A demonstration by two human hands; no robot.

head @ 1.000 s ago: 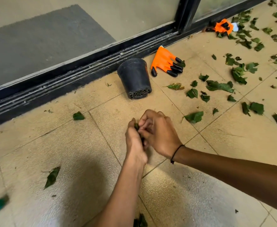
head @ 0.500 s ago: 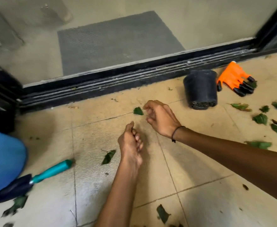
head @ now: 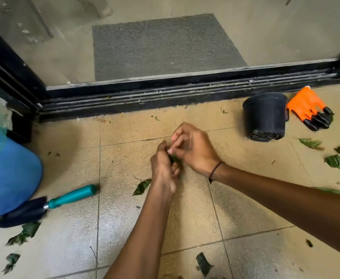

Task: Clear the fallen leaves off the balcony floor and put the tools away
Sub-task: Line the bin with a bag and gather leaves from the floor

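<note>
I see both hands meeting: left hand (head: 164, 168) grips leaves (head: 174, 158), right fingers (head: 173, 151) pinching them; one trowel (head: 44, 206), one pot (head: 265, 116) apart.

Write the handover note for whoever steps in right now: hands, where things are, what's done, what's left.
Left hand grips a bunch of picked leaves; right hand pinches at the same bunch.
Trowel lies at left beside the blue bucket. Black pot lies tipped by the door track, orange glove next to it.
Done: some leaves gathered.
Left: loose leaves at right, one near the left forearm, more at bottom left; tools not put away.
</note>
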